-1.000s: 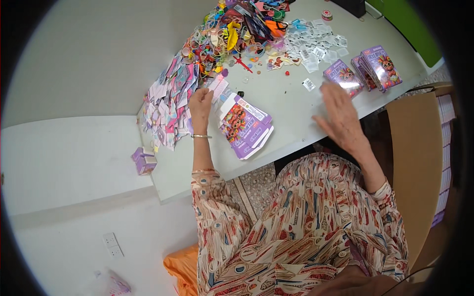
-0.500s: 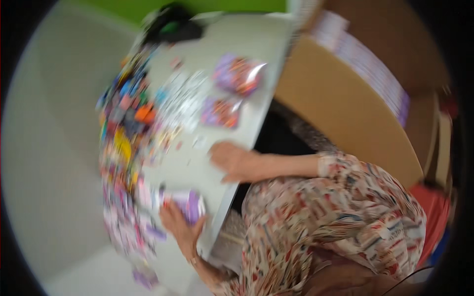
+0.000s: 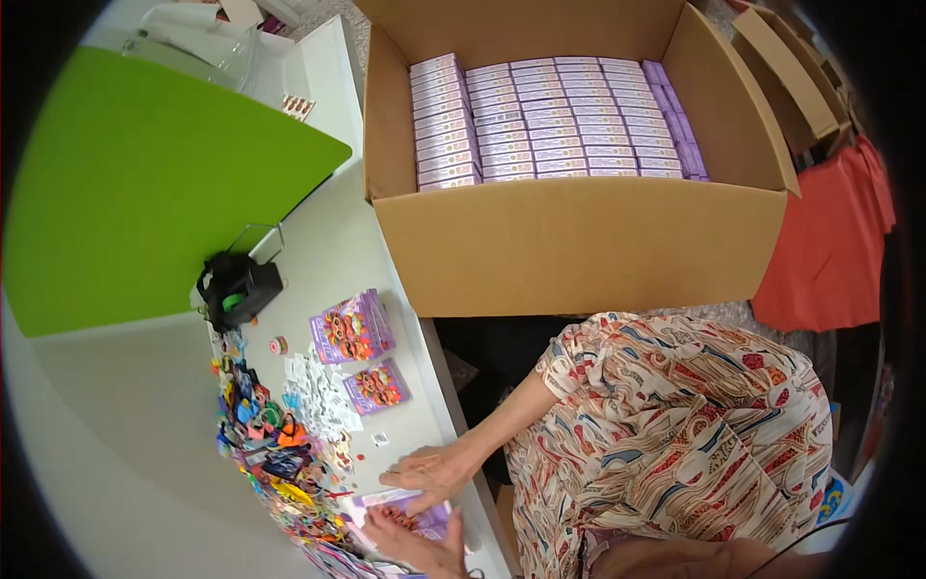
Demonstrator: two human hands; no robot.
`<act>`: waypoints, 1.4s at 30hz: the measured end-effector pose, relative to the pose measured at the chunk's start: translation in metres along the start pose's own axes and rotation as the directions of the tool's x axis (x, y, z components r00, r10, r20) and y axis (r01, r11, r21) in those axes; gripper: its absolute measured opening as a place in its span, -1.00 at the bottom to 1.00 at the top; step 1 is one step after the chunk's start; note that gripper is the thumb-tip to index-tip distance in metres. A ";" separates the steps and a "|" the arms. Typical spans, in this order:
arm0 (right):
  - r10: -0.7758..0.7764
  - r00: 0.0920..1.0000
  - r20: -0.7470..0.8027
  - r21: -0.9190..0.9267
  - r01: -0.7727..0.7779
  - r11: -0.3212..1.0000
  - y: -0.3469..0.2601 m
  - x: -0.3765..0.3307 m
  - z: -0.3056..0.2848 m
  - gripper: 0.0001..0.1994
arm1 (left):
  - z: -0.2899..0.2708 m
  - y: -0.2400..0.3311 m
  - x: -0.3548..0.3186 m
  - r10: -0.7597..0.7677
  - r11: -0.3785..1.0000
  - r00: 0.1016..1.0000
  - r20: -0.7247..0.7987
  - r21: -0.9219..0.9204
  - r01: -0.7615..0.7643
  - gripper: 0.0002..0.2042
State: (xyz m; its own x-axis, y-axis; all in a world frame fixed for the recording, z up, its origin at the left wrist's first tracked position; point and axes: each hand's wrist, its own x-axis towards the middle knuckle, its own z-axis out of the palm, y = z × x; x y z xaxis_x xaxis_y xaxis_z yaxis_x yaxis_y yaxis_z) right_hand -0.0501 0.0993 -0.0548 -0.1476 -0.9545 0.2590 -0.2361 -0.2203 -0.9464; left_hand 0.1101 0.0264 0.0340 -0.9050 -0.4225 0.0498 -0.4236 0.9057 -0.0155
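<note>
Left hand (image 3: 413,548) lies spread on purple box (image 3: 434,519), right hand (image 3: 431,473) loosely open at box's edge; printed white packets (image 3: 320,396) sit beyond box, lettering unreadably small.

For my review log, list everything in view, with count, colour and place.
Carton: one, brown, beyond the table's right edge
Packed boxes: many, purple, inside the carton
Stacked boxes: several, purple, on the table
Nearer box: at least one, purple, below that stack
Handled box: one, purple and white, under the hands
Packets: many, white, on the table
Trinkets: heap, multicoloured, table's left side
Holder: one, black, by the panel
Panel: one, green, upper left
Table: one, whitish, left
Bag: one, red, right
Hands: two, bare; left, right, at the handled box
</note>
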 end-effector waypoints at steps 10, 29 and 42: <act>-0.027 0.962 -0.273 0.353 0.126 0.927 0.036 0.018 -0.030 -0.76 | 0.027 0.013 0.017 -0.529 0.551 0.836 -0.144 -0.807 0.210 -0.40; 0.108 0.984 -0.141 -0.045 -0.115 0.992 0.030 0.008 -0.021 -0.03 | 0.047 0.046 0.030 -0.647 0.311 0.753 -0.119 -0.943 0.118 -0.46; -0.131 0.967 -0.219 -0.456 0.017 0.890 0.004 -0.005 -0.035 0.11 | 0.040 0.070 0.038 -0.684 0.282 0.720 -0.117 -0.953 0.113 -0.36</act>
State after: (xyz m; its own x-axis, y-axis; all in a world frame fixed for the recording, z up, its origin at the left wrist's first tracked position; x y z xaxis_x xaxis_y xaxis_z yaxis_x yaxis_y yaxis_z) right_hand -0.0845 0.1104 -0.0535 -0.3225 -0.8499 0.4167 -0.6503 -0.1209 -0.7500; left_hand 0.0440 0.0724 -0.0047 -0.3579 -0.9193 0.1635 -0.1846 0.2413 0.9527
